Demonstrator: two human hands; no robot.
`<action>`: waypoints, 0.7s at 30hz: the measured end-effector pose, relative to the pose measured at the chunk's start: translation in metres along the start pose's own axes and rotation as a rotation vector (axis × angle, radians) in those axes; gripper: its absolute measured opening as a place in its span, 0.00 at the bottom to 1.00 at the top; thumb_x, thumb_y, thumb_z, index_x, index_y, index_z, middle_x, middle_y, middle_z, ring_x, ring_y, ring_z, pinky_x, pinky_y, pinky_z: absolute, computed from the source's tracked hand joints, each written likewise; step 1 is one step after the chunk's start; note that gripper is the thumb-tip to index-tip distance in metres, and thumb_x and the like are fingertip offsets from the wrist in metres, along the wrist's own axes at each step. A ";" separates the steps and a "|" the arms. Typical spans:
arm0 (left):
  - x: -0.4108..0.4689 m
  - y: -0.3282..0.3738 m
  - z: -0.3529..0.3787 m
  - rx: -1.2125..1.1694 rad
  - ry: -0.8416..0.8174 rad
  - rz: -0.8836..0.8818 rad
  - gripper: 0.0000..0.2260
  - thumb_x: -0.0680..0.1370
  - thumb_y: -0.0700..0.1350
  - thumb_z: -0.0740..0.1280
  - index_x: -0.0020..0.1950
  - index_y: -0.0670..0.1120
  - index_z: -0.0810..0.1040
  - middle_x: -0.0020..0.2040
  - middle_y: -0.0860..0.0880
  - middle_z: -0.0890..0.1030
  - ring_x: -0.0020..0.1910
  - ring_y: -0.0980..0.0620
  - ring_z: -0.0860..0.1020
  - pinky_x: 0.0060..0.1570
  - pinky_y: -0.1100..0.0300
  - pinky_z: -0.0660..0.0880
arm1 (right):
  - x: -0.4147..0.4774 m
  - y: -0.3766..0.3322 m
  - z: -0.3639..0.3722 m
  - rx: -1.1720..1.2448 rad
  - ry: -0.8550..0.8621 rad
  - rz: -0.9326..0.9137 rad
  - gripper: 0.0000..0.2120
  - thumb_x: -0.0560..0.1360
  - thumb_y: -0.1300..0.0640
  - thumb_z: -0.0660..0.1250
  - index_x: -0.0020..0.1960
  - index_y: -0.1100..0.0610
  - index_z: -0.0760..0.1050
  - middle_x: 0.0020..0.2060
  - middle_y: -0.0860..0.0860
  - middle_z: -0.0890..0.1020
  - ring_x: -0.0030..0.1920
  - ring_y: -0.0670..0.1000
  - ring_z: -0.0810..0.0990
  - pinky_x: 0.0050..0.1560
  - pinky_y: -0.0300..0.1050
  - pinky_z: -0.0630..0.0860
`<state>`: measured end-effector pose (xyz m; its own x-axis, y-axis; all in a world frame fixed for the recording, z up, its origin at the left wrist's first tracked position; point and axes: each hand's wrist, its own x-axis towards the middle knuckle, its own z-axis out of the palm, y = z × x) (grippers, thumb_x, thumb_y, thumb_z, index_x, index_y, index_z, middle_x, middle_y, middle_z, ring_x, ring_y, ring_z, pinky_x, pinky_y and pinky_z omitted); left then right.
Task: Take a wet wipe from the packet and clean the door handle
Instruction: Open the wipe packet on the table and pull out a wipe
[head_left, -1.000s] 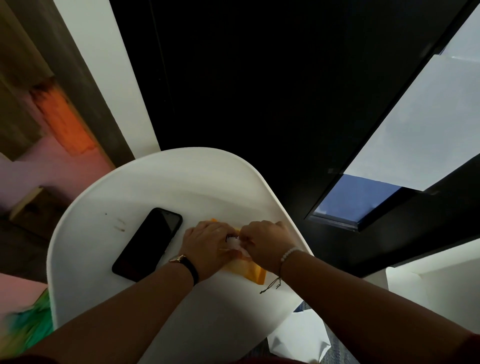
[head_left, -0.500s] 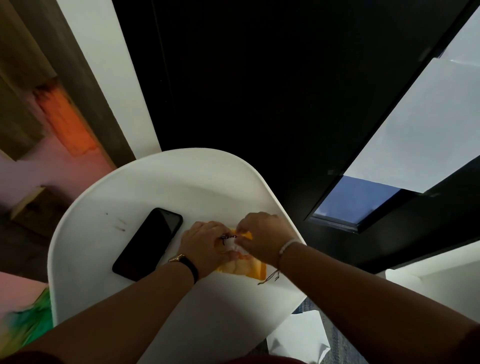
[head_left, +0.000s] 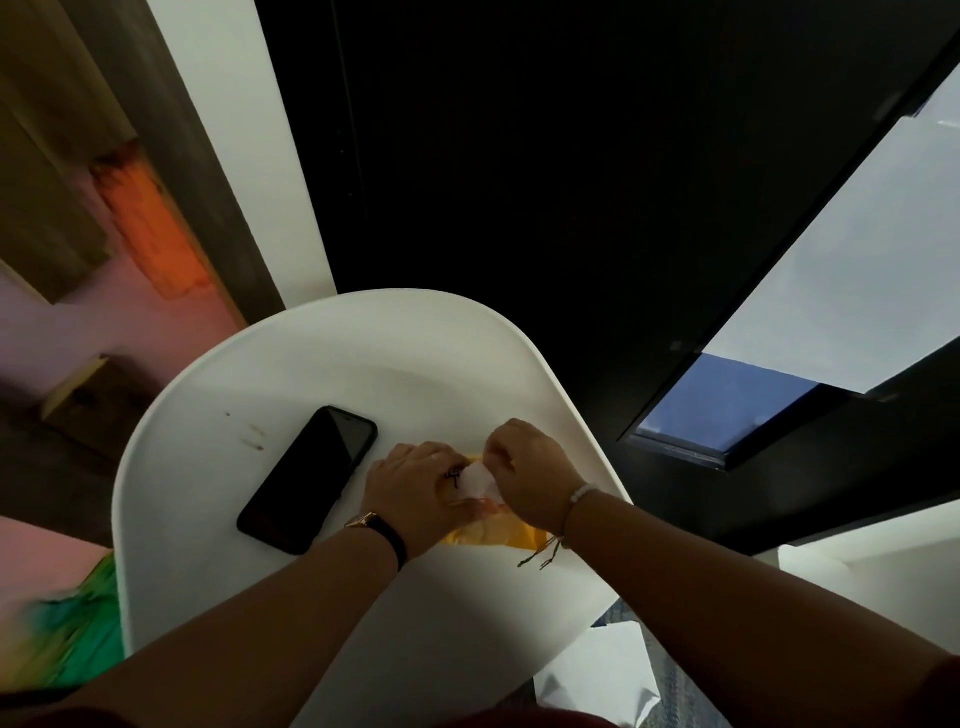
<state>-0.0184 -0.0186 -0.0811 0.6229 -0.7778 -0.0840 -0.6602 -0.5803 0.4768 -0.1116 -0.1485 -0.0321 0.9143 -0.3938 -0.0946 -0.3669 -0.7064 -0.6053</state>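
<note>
An orange wet wipe packet (head_left: 498, 532) lies on the white table (head_left: 322, 358), mostly covered by both hands. My left hand (head_left: 415, 493) presses down on the packet's left part. My right hand (head_left: 530, 473) pinches a white wipe (head_left: 477, 479) that sticks up out of the packet between the two hands. The door handle is not in view; a dark door (head_left: 519, 156) rises behind the table.
A black phone (head_left: 310, 475) lies face up on the table, just left of my left hand. White paper (head_left: 597, 670) lies on the floor at the lower right. A bright window (head_left: 857, 270) is at the right.
My right hand has lifted up and away from the packet, drawing the white wipe further out. My left hand has stayed pressed on the packet.
</note>
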 end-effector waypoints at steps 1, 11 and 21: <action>0.000 0.000 0.000 -0.006 0.002 -0.013 0.34 0.58 0.74 0.57 0.56 0.56 0.75 0.58 0.57 0.77 0.57 0.51 0.72 0.57 0.52 0.70 | -0.002 0.001 0.001 0.079 0.034 0.026 0.06 0.75 0.65 0.60 0.44 0.63 0.75 0.40 0.51 0.72 0.42 0.50 0.70 0.43 0.42 0.68; 0.003 0.000 0.000 0.000 -0.029 -0.038 0.29 0.60 0.72 0.62 0.55 0.58 0.74 0.57 0.59 0.76 0.58 0.52 0.71 0.56 0.52 0.68 | -0.007 0.003 0.000 0.334 0.065 0.258 0.06 0.73 0.62 0.64 0.47 0.55 0.76 0.37 0.46 0.74 0.42 0.50 0.75 0.45 0.47 0.77; 0.002 0.002 0.000 -0.028 -0.005 -0.076 0.24 0.61 0.67 0.69 0.52 0.57 0.74 0.54 0.58 0.77 0.57 0.52 0.72 0.56 0.52 0.68 | 0.019 -0.029 -0.003 -0.318 -0.134 0.271 0.18 0.70 0.39 0.60 0.42 0.52 0.79 0.39 0.48 0.82 0.44 0.52 0.78 0.50 0.51 0.72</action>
<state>-0.0184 -0.0210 -0.0800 0.6686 -0.7329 -0.1257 -0.5991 -0.6310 0.4928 -0.0839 -0.1371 -0.0138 0.7844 -0.5249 -0.3305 -0.6118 -0.7423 -0.2732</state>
